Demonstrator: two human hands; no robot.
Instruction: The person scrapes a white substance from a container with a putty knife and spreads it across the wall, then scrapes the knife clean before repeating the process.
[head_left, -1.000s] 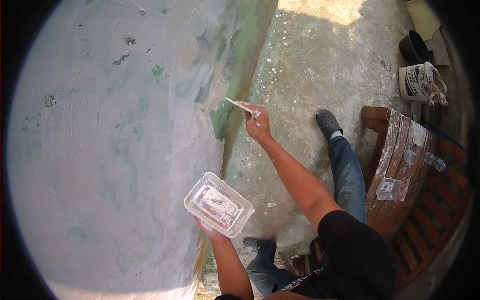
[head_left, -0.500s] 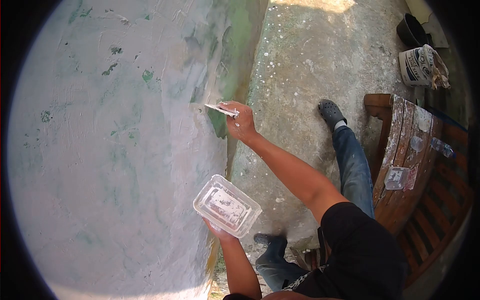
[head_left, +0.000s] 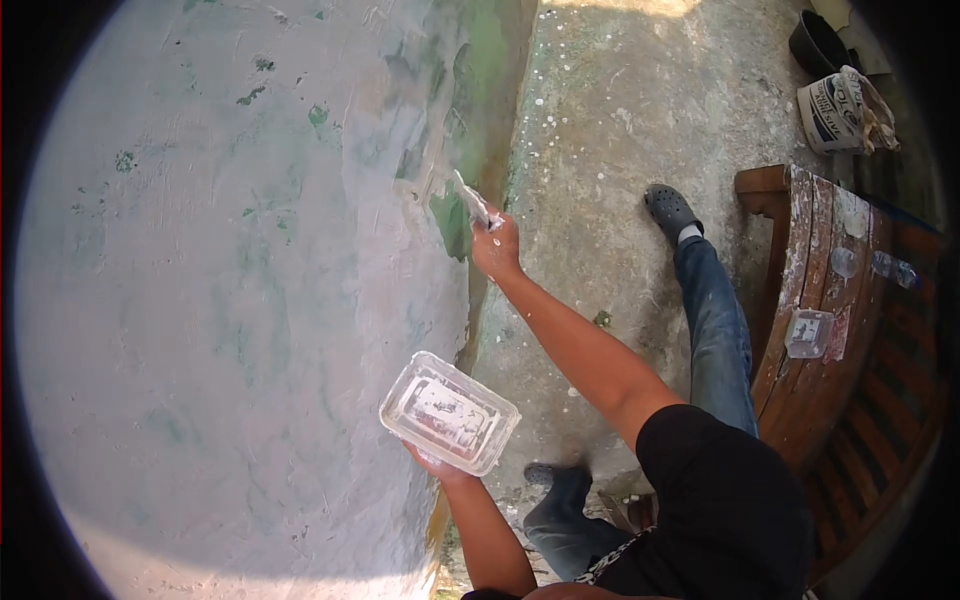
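Note:
My right hand (head_left: 496, 247) is closed round a putty knife (head_left: 471, 200) smeared with white paste. Its blade points up and left, right by a bare green patch low on the wall (head_left: 230, 330). Whitish filler covers most of that wall, with green specks showing through. In my left hand (head_left: 440, 465) rests a clear plastic tub (head_left: 449, 413), supported from below and tilted so its inside faces me. White paste coats the tub's bottom and sides. Most of the left fingers are hidden beneath it.
Along the wall runs a concrete floor (head_left: 620, 130) spotted with white. A wooden bench (head_left: 790, 300) on the right carries a small plastic container (head_left: 808, 333) and a clear bottle (head_left: 893, 269). Beyond it stand a white bucket (head_left: 835, 112) and a black bucket (head_left: 818, 45).
The putty knife has swung to point more upward, and my right hand sits slightly lower and further right. The left hand's hold on the tub is unchanged. The view has shifted a little.

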